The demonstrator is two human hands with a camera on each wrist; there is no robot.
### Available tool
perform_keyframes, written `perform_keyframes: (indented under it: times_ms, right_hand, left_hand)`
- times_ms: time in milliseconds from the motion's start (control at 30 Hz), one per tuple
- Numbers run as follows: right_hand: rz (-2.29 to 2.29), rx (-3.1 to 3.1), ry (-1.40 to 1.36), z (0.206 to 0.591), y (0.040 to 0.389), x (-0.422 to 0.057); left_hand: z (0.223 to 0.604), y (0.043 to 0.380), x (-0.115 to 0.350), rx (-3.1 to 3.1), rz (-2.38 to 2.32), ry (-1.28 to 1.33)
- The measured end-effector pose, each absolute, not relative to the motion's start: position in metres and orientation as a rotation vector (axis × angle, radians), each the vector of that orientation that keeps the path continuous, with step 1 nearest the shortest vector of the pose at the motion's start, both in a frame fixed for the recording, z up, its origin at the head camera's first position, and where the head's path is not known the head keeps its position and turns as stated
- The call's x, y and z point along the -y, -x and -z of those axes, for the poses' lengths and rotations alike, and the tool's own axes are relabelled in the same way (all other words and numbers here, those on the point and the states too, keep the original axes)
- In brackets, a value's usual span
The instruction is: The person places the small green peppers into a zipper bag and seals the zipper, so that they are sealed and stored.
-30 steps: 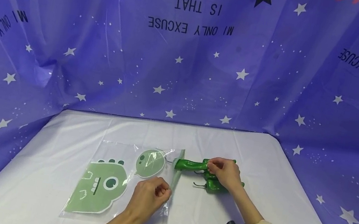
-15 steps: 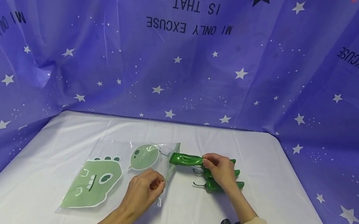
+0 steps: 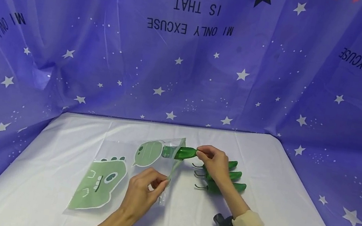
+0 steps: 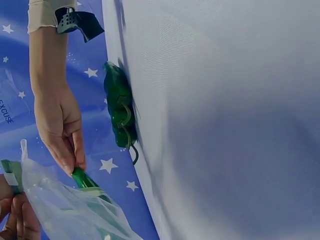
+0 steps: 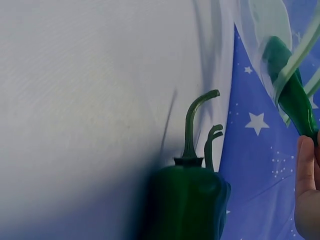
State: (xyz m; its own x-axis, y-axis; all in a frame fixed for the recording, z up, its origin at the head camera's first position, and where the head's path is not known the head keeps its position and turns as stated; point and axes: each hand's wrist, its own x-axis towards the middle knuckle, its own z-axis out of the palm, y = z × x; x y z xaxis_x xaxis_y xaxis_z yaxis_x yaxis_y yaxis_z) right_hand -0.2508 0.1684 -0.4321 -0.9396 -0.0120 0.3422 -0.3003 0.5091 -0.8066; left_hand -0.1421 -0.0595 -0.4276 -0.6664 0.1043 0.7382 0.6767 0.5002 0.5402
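Observation:
My left hand [image 3: 142, 192] pinches the near side of the mouth of a clear zip bag [image 3: 98, 185] printed with a pale green dinosaur. The bag's mouth faces right and is lifted off the table. With thumb and fingers, my right hand [image 3: 213, 164] pinches the tip of a glossy green chili pepper [image 3: 186, 153]. Its other half lies inside the bag mouth, seen through the plastic. In the right wrist view the pepper [image 5: 296, 105] passes between the two green-edged lips of the bag.
Below my right hand, several more green peppers [image 3: 222, 187] lie side by side on the white cloth [image 3: 183, 225], their curved stems pointing left. A black camera mount [image 3: 223, 222] sits at my right wrist. Purple star-printed fabric [image 3: 185, 89] stands around the table's back and sides.
My right hand has moved left and slightly away, sliding the pepper from the bag's edge into its mouth. My left hand has shifted a little left, and the bag mouth is raised.

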Motion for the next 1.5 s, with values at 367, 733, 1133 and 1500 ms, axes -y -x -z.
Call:
perform_keyframes:
  times_ms: [367,733,1133,1500]
  right_hand:
    - [-1.492,2.446,-0.218,0.437,0.257,-0.156]
    - [-1.528,2.454,-0.177,0.446,0.257,-0.149]
    - [-1.537,2.463,-0.175,0.441,0.259,-0.144]
    - [-1.532,2.474,-0.175,0.444,0.261,-0.141]
  left_hand:
    - [0.428,0.143,0.059,2.026,1.335,0.574]
    - [0.396,0.121,0.049,2.094,1.577,0.31]
    - [0.393,0.122,0.048,2.09,1.643,0.265]
    - [0.391,0.122,0.049,2.107,1.747,0.208]
